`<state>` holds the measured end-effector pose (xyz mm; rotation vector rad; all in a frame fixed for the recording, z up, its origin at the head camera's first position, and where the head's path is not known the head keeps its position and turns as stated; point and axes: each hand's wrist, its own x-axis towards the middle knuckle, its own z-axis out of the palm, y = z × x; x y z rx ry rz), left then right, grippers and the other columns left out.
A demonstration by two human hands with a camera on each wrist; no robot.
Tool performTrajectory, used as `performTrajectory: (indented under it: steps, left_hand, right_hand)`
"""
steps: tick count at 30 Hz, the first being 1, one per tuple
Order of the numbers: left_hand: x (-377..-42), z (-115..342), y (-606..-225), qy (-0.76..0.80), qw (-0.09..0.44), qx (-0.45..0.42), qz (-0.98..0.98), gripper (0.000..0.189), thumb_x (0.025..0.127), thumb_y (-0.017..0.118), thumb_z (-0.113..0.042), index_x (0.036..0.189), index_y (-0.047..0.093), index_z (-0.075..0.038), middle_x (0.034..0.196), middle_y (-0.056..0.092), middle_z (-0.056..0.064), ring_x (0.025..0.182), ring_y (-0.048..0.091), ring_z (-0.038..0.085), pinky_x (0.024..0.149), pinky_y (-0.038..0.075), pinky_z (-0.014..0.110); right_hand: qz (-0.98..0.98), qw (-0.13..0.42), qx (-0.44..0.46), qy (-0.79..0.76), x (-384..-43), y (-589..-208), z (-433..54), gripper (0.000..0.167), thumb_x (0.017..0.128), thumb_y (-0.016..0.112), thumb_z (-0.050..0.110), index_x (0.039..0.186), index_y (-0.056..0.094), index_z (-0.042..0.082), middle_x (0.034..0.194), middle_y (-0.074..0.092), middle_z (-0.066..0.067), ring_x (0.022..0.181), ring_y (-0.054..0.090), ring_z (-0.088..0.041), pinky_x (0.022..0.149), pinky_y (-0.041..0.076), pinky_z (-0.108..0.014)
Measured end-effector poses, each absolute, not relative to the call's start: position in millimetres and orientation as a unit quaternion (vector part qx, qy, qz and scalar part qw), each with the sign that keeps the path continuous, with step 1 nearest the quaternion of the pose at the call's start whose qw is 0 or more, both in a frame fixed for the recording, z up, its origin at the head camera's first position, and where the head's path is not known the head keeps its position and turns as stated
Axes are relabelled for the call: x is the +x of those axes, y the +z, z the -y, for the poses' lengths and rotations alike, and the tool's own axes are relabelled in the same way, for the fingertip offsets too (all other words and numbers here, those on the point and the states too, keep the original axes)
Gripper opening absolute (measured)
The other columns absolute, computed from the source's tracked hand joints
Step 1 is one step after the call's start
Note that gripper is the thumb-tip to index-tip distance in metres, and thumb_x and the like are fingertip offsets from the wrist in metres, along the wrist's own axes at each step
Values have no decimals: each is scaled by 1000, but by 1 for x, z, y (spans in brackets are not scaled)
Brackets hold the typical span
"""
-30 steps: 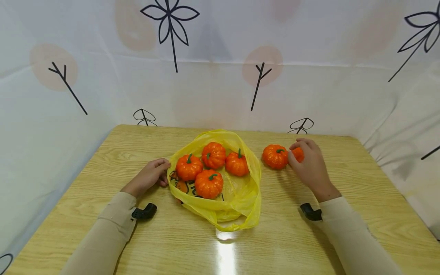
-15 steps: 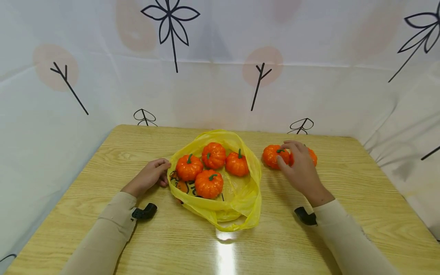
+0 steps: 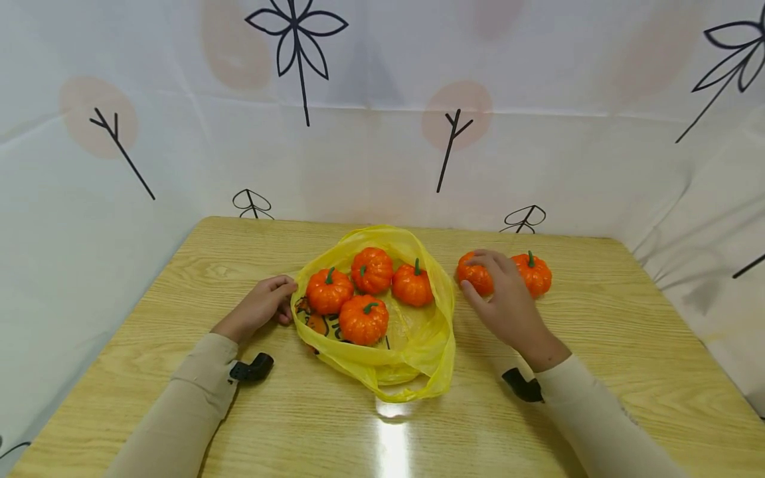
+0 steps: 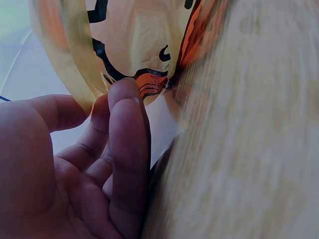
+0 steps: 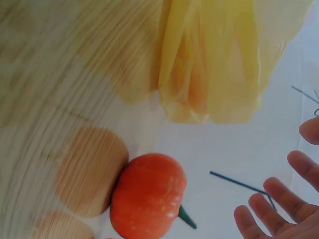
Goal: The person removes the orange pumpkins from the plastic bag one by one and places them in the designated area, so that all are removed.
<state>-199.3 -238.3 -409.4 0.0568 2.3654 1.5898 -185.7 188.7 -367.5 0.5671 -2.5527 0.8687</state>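
A yellow plastic bag (image 3: 439, 352) stands open on the table with several small orange pumpkins (image 3: 363, 322) inside. My left hand (image 3: 255, 309) pinches the bag's left rim between thumb and fingers; the left wrist view shows the thin film (image 4: 82, 74) between them. Right of the bag, my right hand (image 3: 510, 309) hovers above a pumpkin (image 3: 475, 277), partly covering it. In the right wrist view the right fingers (image 5: 284, 194) are spread and relaxed, apart from the green-stemmed pumpkin (image 5: 147, 194). Another pumpkin (image 3: 534, 273) sits just beyond the right hand.
The wooden table (image 3: 287, 425) has its far edge along a white patterned cloth (image 3: 370, 166). More cloth hangs at both sides. A handle loop of the bag (image 3: 406, 392) lies toward the front. Each wrist carries a black device (image 3: 252, 368).
My right hand has moved left, from over the right pumpkin to over the left one, uncovering the right pumpkin. The left hand and the bag have stayed still.
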Motion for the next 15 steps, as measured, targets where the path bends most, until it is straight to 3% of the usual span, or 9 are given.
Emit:
performTrajectory:
  steps: [15]
  left_hand:
    - [-201,239,-411,547,144,22,-824,34,108,43,-34,111,57,-3,76,56,7,67,61,16,63,57,28]
  right_hand:
    - [899,188,246,309,-172,-365,-171,31,93,70,14,121,62,2,141,51,-16,133,45,-36,104,45,-58]
